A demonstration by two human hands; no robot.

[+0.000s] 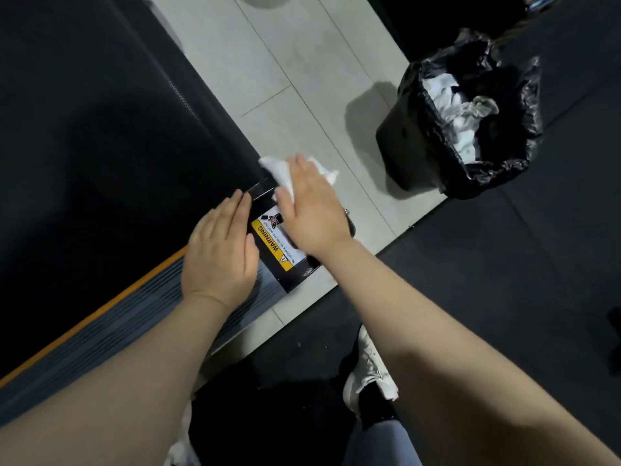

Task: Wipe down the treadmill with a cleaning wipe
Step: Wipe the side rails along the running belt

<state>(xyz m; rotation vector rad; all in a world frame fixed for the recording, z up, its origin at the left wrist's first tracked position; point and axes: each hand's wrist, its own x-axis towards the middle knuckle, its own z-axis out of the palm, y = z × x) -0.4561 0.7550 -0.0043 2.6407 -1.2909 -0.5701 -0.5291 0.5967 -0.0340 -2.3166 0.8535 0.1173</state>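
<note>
The treadmill (pixel 100 136) fills the left side, with its dark belt, a ribbed grey side rail edged in orange, and a black rear end cap bearing a yellow WARNING label (pixel 273 246). My right hand (pixel 311 208) lies flat with straight fingers on a white cleaning wipe (pixel 279 171), pressing it on the end cap's corner. The wipe sticks out beyond my fingertips on both sides. My left hand (pixel 220 252) rests flat and open on the rail just left of the label, holding nothing.
A black bin with a black liner (pixel 470 129), holding crumpled white wipes, stands on the grey tiled floor (pixel 268 62) to the right. Dark rubber flooring (pixel 504 264) lies beyond. My white shoe (pixel 369 371) is below my right forearm.
</note>
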